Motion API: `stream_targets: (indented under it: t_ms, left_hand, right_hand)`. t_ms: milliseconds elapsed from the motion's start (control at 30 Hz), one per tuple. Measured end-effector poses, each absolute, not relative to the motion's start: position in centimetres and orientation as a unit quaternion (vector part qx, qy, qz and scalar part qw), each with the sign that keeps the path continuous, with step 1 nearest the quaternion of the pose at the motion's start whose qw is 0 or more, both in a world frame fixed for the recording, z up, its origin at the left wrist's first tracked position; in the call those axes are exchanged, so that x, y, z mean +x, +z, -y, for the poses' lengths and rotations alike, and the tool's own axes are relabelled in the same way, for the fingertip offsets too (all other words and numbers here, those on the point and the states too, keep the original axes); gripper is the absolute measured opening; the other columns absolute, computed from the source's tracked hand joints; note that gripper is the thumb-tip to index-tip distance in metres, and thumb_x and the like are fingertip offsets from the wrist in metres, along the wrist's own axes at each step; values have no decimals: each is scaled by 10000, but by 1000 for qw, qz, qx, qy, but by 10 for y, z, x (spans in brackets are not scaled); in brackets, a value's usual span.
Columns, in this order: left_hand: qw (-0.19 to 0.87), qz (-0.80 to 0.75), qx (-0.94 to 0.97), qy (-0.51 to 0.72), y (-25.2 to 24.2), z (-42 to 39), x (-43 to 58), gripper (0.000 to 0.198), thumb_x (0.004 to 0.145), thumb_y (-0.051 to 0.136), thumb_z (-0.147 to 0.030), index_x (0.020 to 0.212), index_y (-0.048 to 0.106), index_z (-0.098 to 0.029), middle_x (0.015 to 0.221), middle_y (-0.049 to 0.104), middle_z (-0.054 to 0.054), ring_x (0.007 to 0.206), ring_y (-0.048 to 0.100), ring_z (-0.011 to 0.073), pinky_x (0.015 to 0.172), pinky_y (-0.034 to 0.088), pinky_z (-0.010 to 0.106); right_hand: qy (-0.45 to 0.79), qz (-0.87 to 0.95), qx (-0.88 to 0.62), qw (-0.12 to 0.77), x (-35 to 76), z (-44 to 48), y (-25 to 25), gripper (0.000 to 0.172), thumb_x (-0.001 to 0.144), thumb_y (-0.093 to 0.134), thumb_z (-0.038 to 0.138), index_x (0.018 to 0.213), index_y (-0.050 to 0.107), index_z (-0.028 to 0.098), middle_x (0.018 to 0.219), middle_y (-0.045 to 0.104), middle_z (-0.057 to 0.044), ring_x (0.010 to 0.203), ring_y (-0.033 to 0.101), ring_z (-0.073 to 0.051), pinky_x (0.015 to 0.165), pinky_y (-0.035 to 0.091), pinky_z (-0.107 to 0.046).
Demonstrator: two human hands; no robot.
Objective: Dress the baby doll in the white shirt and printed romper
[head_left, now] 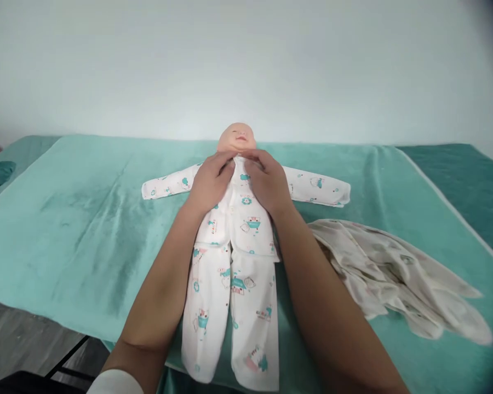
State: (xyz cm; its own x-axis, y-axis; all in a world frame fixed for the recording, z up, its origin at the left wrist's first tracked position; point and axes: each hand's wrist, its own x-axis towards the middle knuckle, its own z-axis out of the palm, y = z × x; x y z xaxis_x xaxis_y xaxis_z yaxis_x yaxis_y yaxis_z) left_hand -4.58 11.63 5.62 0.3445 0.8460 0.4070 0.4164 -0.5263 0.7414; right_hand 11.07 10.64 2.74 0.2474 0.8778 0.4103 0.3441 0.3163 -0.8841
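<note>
A baby doll (240,138) lies on its back, its head toward the wall, dressed in a white printed long-sleeved shirt (252,221) and matching trousers (254,312). At the left side of the shirt's collar, my left hand (213,180) is closed, fingers bent over the cloth near the doll's neck. My right hand (269,180) mirrors it on the other side, also closed at the collar. The fingertips are partly hidden, with a narrow gap between the two hands. Both sleeves stretch out sideways, and the trouser legs point toward me.
A crumpled off-white printed cloth garment (394,273) lies to the right of the doll. Everything rests on a table under a shiny green cover (86,230). Behind it rises a pale wall (246,65). Grey floor (20,339) shows at the lower left.
</note>
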Motion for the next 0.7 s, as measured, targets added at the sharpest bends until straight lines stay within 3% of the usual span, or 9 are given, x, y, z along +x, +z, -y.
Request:
stream_targets:
  t_ms: [267,500,700]
  left_hand:
    - [236,-411,792,384,48,-112,-51,375,1032,429,-260,1299,692,-266,1467,653,42,1405,546,210,1222,402,424]
    - [240,-427,773,403,45,-109,-51,339,1034,481,-339,1277,705,-262,1470,653,60,1406,557,216,1237,397,445]
    - [243,-420,781,392,43,-109,-54,368,1050,467,-372,1330,684,-273,1502,627,54,1442,527,212,1248,381,428]
  right_hand:
    - [215,601,-535,554,110,-90,33,230,888,560,243,1025,742,271,1192,762,-25,1168,656,-262,1084,486,-498]
    - [239,552,-567,563,106,-88,37,150,855,579,243,941,701,254,1084,772,-18,1053,678,-241,1013,511,-452]
    - [226,579,-552,556,108,-90,32,210,879,564,262,1038,701,257,1166,758,-34,1146,660,-261,1081,486,-483]
